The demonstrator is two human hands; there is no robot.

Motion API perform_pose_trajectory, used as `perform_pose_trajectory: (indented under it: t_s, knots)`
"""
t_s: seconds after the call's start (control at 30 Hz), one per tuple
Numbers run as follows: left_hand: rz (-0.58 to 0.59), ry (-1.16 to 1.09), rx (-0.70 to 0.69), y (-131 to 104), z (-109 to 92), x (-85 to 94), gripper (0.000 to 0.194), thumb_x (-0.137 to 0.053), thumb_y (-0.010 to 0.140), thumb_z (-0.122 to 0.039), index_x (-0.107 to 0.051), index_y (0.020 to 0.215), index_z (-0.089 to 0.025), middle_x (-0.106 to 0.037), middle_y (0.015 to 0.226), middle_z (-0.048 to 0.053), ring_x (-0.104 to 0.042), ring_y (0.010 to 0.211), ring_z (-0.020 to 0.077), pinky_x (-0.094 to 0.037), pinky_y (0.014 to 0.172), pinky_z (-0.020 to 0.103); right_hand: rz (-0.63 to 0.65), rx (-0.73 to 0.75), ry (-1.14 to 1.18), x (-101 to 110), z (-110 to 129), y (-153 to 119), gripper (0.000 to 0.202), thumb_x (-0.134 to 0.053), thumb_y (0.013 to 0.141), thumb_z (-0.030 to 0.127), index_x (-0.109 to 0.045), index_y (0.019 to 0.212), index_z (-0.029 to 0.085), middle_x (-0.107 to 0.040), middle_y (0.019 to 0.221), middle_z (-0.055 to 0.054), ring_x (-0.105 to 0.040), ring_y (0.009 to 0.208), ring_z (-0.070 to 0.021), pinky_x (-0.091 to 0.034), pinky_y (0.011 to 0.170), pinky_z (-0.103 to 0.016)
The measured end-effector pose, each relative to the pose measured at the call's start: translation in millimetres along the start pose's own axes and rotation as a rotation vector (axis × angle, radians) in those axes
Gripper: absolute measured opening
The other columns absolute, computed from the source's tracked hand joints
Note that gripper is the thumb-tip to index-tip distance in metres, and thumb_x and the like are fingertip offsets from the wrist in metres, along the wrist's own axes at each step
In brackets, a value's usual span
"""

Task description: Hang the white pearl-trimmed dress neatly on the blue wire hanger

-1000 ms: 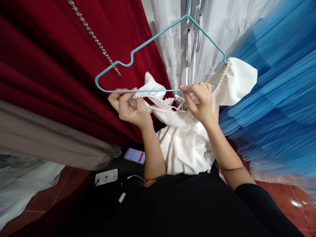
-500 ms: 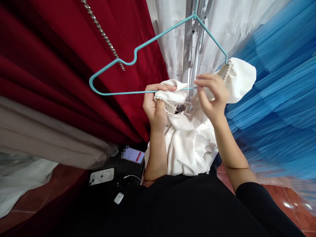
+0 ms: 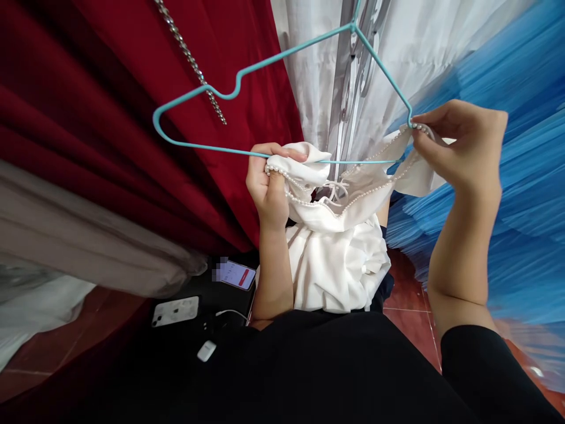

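My left hand [image 3: 270, 185] is curled around bunched cloth of the white, smooth-woven garment with pearl-beaded edging [image 3: 335, 265], grasping it against the lower bar of the thin turquoise hanger [image 3: 293, 51]. My right hand [image 3: 463, 144] pinches that same pearl edging between thumb and fingers, right where the hanger bends at its right shoulder. Between my 2 hands the beaded neckline sags below the bar, a thin white tie showing inside it; the rest of the garment lies gathered in folds in my lap.

Past the hanger's left side hangs deep red draped fabric [image 3: 220, 35], with a silvery glittering chain [image 3: 189, 56] before it. Layered blue tulle [image 3: 507, 176] spreads behind my right hand. On the black surface low on my left lie 2 phones: a white-backed phone [image 3: 175, 311] and a lit-screen phone [image 3: 238, 274].
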State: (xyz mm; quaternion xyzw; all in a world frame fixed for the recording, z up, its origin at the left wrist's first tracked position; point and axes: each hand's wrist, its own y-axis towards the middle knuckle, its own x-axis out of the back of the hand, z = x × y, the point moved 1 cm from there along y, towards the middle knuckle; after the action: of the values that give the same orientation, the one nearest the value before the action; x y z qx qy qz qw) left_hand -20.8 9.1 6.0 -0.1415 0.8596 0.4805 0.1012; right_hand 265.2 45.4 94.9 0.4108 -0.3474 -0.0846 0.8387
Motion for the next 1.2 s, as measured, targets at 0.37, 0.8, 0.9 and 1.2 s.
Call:
perform_pose_trajectory:
  t_s: [0.37,0.8,0.9,1.2]
  knots:
    - [0.053,-0.019,0.01,-6,-1,-8.1,0.023,-0.055,0.105,-0.045,-0.058,0.099,-0.023,-0.072,0.094,0.003,-0.072,0.094,0.0209,-0.056,0.092,0.038,0.036,-0.085,-0.134,20,15,21,0.032,-0.069,0.072,0.005,-0.086,0.094,0.021,-0.081,0.083,-0.008,-0.079,0.08,-0.0203,-0.063,0.071,-0.03]
    - [0.054,0.12,0.033,-4,-8,-1.2,0.033,-0.05,0.105,-0.057,-0.055,0.103,-0.025,-0.068,0.097,0.004,-0.071,0.097,0.0231,-0.056,0.097,0.044,-0.184,-0.27,-0.516,21,-37,29,0.03,-0.064,0.064,-0.001,-0.08,0.081,0.019,-0.078,0.08,-0.009,-0.066,0.066,-0.016,-0.047,0.066,-0.034]
    - [0.055,0.12,0.038,-3,-8,-0.6,0.031,-0.053,0.104,-0.055,-0.057,0.102,-0.024,-0.067,0.097,0.004,-0.071,0.099,0.0235,-0.056,0.099,0.044,-0.121,-0.412,-0.549,33,-59,21,0.025,-0.07,0.064,0.003,-0.082,0.082,0.015,-0.075,0.072,-0.011,-0.056,0.056,-0.0116,-0.043,0.057,-0.032]
    - [0.044,0.064,0.039,-6,4,-6.4,0.027,-0.054,0.104,-0.051,-0.057,0.101,-0.024,-0.07,0.096,0.004,-0.072,0.1,0.0233,-0.056,0.098,0.042,0.488,-0.045,-0.027,27,4,-30,0.02,-0.078,0.073,0.011,-0.078,0.084,0.028,-0.078,0.084,0.0,-0.072,0.074,-0.0181,-0.055,0.068,-0.035]
